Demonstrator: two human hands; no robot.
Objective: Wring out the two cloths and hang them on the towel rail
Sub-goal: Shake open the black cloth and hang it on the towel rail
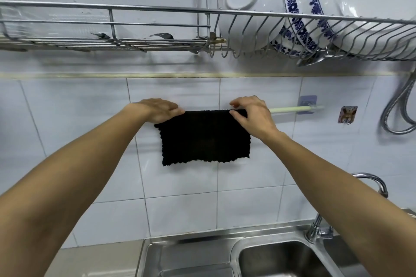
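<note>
Head view: we see our left hand (pixel 157 109) laid palm-down over the top left corner of the black cloth (pixel 204 137), its fingertips lost behind that edge, so we cannot tell whether it pinches the cloth or only presses it. Our right hand (pixel 251 111) is closed on the top right corner, thumb in front and fingers curled over the fold. The cloth hangs flat between the two hands, its lower edge ragged and free against the white wall tiles (pixel 184 209). The towel rail (pixel 292 109) shows only at 3 o'clock from the right hand, a pale bar running to its wall bracket (pixel 307 100); the stretch under the cloth and both hands is hidden, so we cannot see how the cloth sits on it. Only one cloth is in view. At 12 o'clock from the hands a wire dish rack (pixel 135 10) holds white and blue-patterned bowls (pixel 304 11), cut off at the right edge. At 6 o'clock lies the steel sink (pixel 281 258), cropped by the frame, with the tap (pixel 371 182) at 4 o'clock.
</note>
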